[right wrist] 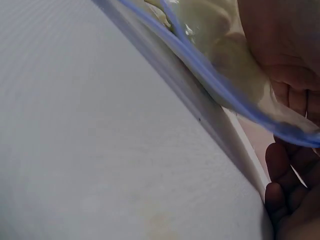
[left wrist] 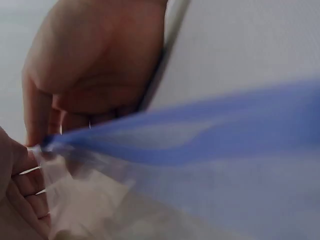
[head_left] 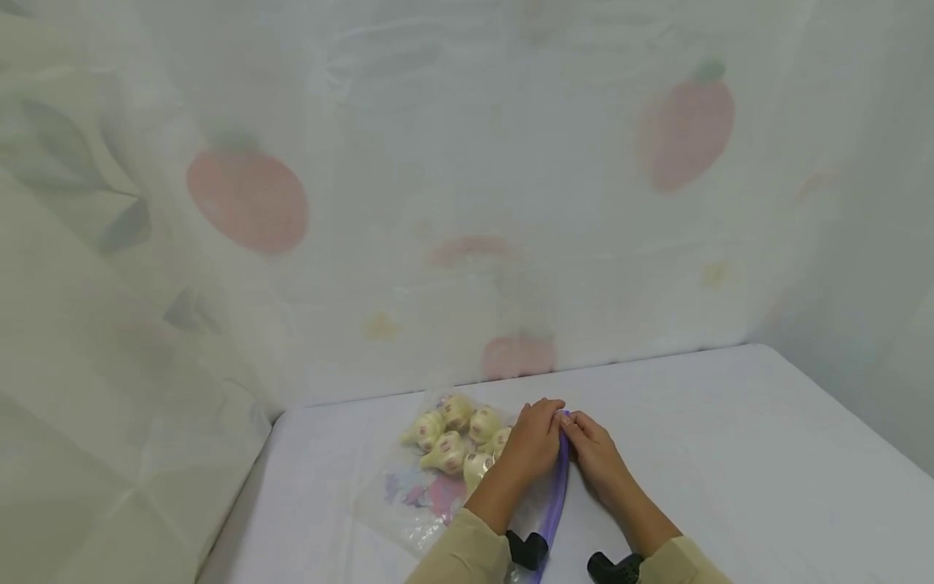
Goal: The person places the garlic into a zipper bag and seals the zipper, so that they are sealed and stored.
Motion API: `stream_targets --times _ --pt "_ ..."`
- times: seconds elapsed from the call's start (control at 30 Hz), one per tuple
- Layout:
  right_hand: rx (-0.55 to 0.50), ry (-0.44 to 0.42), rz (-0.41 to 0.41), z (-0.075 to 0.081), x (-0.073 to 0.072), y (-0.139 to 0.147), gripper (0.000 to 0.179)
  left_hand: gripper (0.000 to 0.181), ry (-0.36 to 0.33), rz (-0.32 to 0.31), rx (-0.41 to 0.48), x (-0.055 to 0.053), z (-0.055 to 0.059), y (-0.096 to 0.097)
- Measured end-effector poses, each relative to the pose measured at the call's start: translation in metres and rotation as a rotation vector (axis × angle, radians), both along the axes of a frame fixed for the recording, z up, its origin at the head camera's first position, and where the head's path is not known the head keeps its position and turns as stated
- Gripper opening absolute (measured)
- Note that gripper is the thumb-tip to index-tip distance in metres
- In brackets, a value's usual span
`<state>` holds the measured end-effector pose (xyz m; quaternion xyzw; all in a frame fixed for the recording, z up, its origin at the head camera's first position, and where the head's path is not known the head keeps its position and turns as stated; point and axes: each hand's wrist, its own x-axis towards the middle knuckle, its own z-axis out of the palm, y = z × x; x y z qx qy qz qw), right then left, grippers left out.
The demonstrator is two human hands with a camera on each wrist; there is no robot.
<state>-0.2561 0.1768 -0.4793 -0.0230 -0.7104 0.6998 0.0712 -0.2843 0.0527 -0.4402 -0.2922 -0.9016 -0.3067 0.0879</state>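
Observation:
A clear zip bag (head_left: 409,503) with a purple-blue closing strip (head_left: 558,495) lies on the table. Inside it are several pale yellow, bulb-shaped pieces (head_left: 447,452) with reddish marks. At the strip's far end, my left hand (head_left: 536,438) pinches the bag's corner, its forearm crossing over the bag. From the other side, my right hand (head_left: 598,458) grips the same end between thumb and fingers. The left wrist view shows the strip (left wrist: 175,150) in two bands that part along its middle. Two edges of the strip (right wrist: 215,85) also stand apart in the right wrist view.
A white cloth covers the table (head_left: 730,454). Pale curtains (head_left: 467,162) with fruit prints hang behind it and at both sides. Black wrist cameras (head_left: 527,551) sit on both wrists, the left one overlapping the strip in the head view.

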Motion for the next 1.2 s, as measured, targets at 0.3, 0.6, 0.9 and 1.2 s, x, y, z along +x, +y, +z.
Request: stream_targets --times 0.3,0.6,0.9,1.2 --pt "-0.002 0.028 0.019 0.000 0.000 -0.002 0.033 0.021 0.174 0.052 -0.092 -0.003 -0.003 -0.006" --pt "0.074 0.069 0.024 0.005 0.001 -0.005 0.033 0.014 0.103 0.086 0.064 -0.008 0.005 -0.016" --pt "0.112 0.053 0.145 0.013 0.008 -0.014 0.036 0.017 -0.116 0.143 0.262 -0.016 0.008 -0.023" --pt "0.224 0.091 0.459 0.012 0.015 -0.014 0.035 0.019 -0.187 0.316 0.431 -0.023 0.016 -0.033"
